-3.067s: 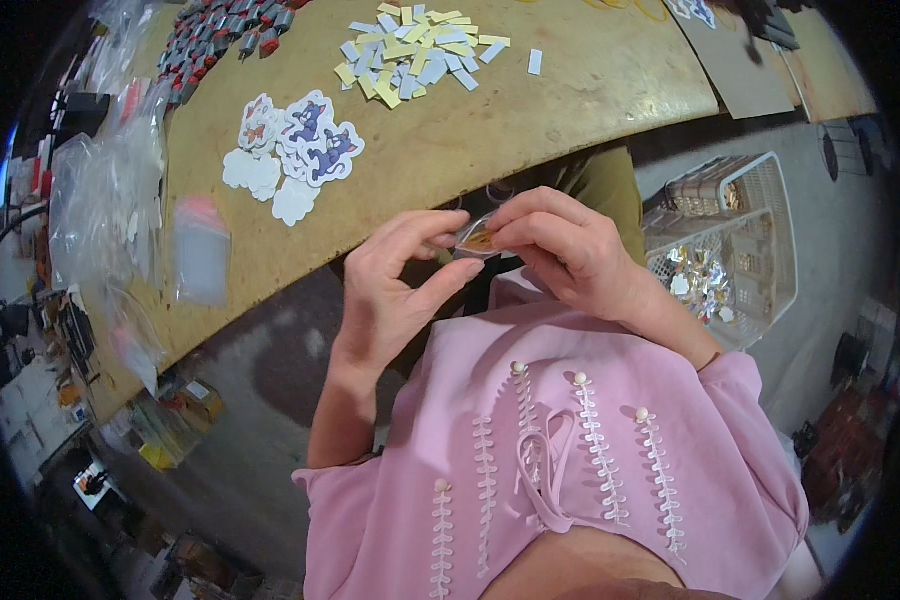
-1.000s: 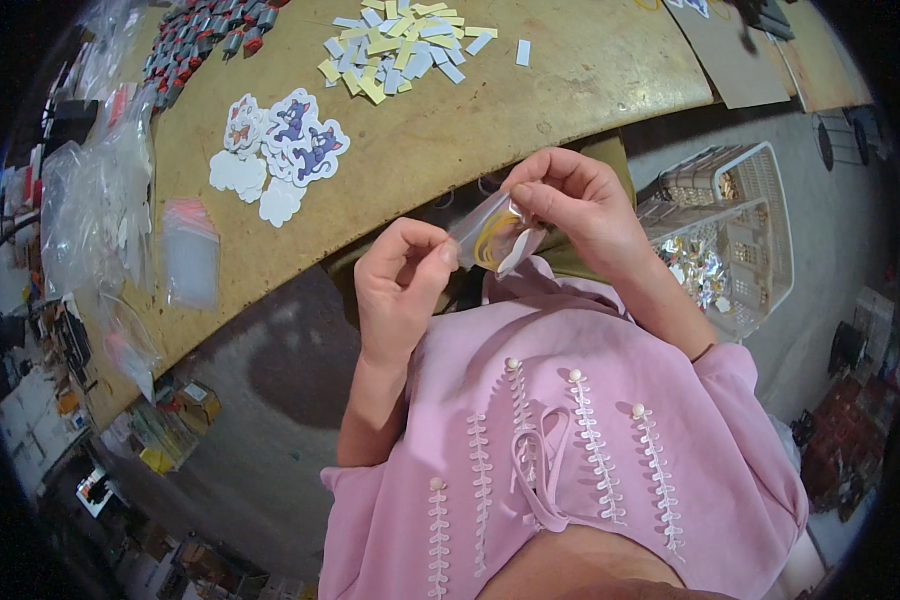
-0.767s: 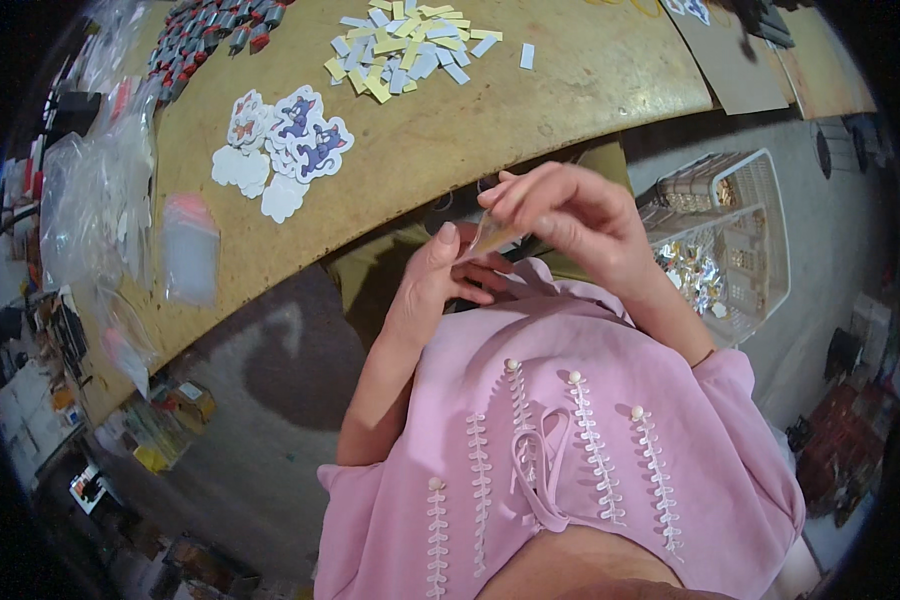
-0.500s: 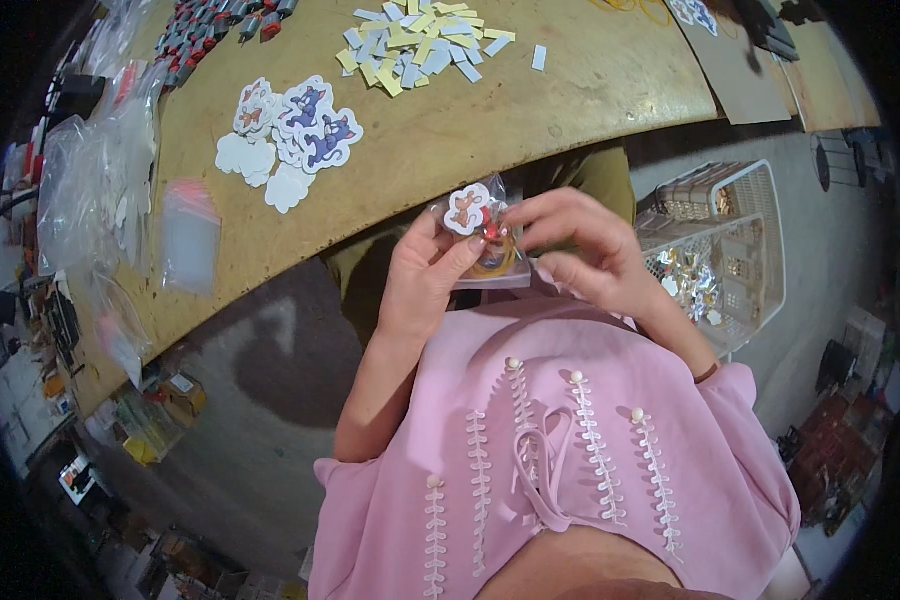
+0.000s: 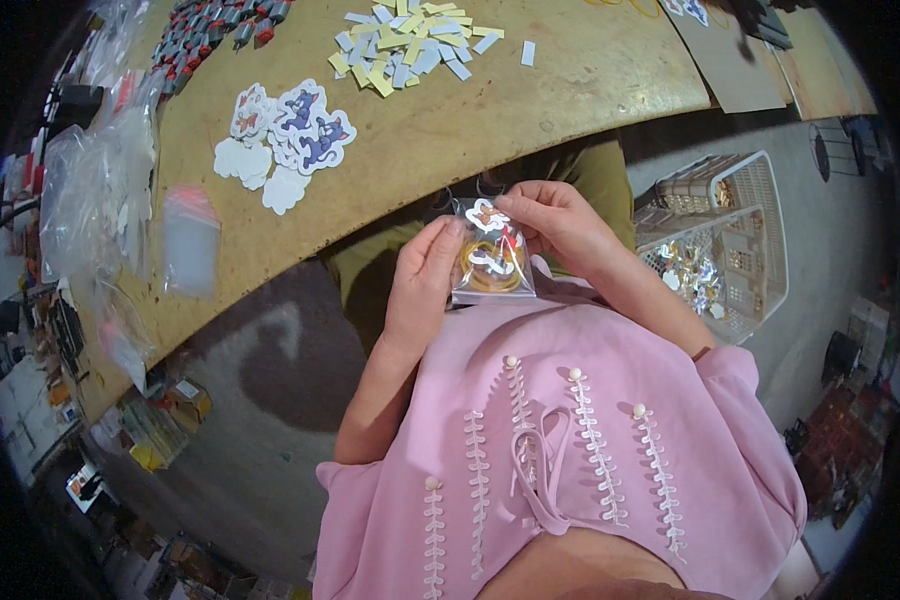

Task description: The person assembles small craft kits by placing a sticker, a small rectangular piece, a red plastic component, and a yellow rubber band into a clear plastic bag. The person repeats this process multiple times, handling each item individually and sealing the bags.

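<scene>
A small clear plastic bag [image 5: 492, 284] is held between my two hands over my lap, just off the table's near edge. Inside it show a yellow coiled cord [image 5: 478, 262], something red and a white cutout sticker [image 5: 486, 215] with a brown animal near the top. My left hand [image 5: 422, 270] pinches the bag's left side, thumb on top. At the upper right corner, my right hand [image 5: 560, 222] grips it with thumb and fingers closed. Several cat-shaped cutout stickers [image 5: 310, 130] lie piled on the table to the left, some face down.
Grey and yellow strips [image 5: 410, 50] are heaped at the far side. Small grey-and-red parts [image 5: 215, 35] sit far left. Flat clear bags [image 5: 190, 250] lie near the left edge beside larger plastic bags [image 5: 95, 190]. A white basket [image 5: 770, 240] with shiny packets [image 5: 692, 275] stands at right.
The sticker, earlier in front of the bag under my left thumb, is now at its top. My right hand has closed on the upper right corner, and the bag faces me flatter.
</scene>
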`<state>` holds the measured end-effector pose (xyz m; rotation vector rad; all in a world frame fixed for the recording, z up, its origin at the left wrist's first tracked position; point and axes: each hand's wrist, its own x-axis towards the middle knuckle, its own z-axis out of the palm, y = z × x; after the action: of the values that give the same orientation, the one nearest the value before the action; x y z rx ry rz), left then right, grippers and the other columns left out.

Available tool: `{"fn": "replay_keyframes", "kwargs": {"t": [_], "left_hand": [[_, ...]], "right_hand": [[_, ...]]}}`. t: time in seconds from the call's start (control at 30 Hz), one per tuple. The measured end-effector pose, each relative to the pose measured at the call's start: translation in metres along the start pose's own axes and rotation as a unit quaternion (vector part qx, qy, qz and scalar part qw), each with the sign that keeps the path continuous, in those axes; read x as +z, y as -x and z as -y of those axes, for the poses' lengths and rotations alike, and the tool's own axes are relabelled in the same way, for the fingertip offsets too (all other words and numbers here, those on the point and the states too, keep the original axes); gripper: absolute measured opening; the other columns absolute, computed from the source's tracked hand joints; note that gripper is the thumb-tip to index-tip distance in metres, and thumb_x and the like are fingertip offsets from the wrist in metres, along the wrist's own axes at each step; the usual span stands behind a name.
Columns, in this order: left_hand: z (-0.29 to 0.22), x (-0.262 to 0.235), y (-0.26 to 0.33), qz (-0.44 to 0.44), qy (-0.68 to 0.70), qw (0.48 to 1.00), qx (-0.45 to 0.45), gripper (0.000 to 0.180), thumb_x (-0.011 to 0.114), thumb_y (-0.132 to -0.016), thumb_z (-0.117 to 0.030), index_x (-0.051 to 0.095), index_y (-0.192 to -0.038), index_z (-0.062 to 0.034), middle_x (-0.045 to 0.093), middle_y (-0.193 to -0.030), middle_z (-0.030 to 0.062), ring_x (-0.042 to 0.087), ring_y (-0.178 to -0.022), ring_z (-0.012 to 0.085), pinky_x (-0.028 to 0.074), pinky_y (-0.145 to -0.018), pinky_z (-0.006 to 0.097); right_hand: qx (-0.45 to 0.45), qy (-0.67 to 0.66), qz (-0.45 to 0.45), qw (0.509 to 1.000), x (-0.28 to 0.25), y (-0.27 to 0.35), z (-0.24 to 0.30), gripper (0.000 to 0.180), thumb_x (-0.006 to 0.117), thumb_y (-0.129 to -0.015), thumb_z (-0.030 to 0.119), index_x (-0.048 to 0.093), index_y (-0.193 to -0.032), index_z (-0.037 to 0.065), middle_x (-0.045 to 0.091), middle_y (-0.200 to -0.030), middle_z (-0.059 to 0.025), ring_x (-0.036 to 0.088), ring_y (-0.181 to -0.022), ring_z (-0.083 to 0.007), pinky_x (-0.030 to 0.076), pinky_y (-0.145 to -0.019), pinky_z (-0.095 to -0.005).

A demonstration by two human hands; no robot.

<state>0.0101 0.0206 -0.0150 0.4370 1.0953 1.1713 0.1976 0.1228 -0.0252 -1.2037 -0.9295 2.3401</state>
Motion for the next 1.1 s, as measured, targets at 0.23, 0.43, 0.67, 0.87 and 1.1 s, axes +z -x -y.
{"fn": "replay_keyframes", "kwargs": {"t": [0.23, 0.43, 0.67, 0.87, 1.1], "left_hand": [[0.004, -0.004, -0.005, 0.034, -0.029, 0.999, -0.002, 0.022, 0.057, -0.113, -0.019, 0.068, -0.108, -0.0011, 0.067, -0.098, -0.0037, 0.059, -0.088, 0.0008, 0.051, -0.076, 0.020], [0.010, -0.010, -0.005, 0.042, -0.036, 0.997, 0.049, 0.014, 0.059, -0.112, -0.012, 0.065, -0.106, -0.0013, 0.067, -0.099, -0.0031, 0.060, -0.089, 0.0017, 0.052, -0.079, 0.021], [0.022, -0.017, -0.006, 0.024, -0.090, 0.991, 0.092, 0.012, 0.058, -0.112, -0.011, 0.065, -0.108, -0.0019, 0.069, -0.100, -0.0023, 0.061, -0.088, 0.0016, 0.052, -0.079, 0.020], [0.019, -0.011, 0.000, -0.043, -0.212, 0.973, 0.075, 0.012, 0.064, -0.108, -0.009, 0.070, -0.114, -0.0007, 0.069, -0.087, -0.0036, 0.059, -0.076, 0.0014, 0.050, -0.068, 0.021], [-0.019, -0.023, 0.018, -0.096, -0.331, 0.908, 0.237, 0.006, 0.073, -0.098, -0.007, 0.069, -0.101, -0.0027, 0.073, -0.075, 0.0095, 0.072, -0.064, 0.0167, 0.055, -0.061, 0.031]], "right_hand": [[-0.016, -0.002, -0.014, 1.000, -0.003, 0.000, -0.008, 0.028, 0.071, -0.104, 0.032, 0.070, -0.091, 0.007, 0.069, -0.082, -0.0001, 0.068, -0.070, -0.0089, 0.059, -0.063, -0.0277], [-0.015, -0.012, -0.020, 1.000, 0.005, 0.004, 0.005, 0.022, 0.070, -0.106, 0.025, 0.070, -0.092, 0.009, 0.064, -0.076, 0.0039, 0.060, -0.062, -0.0032, 0.053, -0.058, -0.0206], [0.047, -0.099, 0.009, 0.994, 0.009, 0.005, 0.001, 0.030, 0.070, -0.106, 0.035, 0.073, -0.109, 0.005, 0.072, -0.092, -0.0010, 0.070, -0.080, -0.0105, 0.060, -0.073, -0.0302], [0.014, -0.047, 0.033, 0.998, 0.012, 0.006, -0.007, 0.023, 0.074, -0.101, 0.019, 0.069, -0.117, 0.004, 0.073, -0.111, -0.0069, 0.070, -0.094, -0.0134, 0.059, -0.079, -0.0308], [-0.127, 0.264, -0.113, 0.949, -0.071, 0.035, 0.024, 0.011, 0.068, -0.102, 0.015, 0.070, -0.108, 0.006, 0.074, -0.102, -0.0044, 0.069, -0.092, -0.0095, 0.053, -0.059, -0.0229]]}}
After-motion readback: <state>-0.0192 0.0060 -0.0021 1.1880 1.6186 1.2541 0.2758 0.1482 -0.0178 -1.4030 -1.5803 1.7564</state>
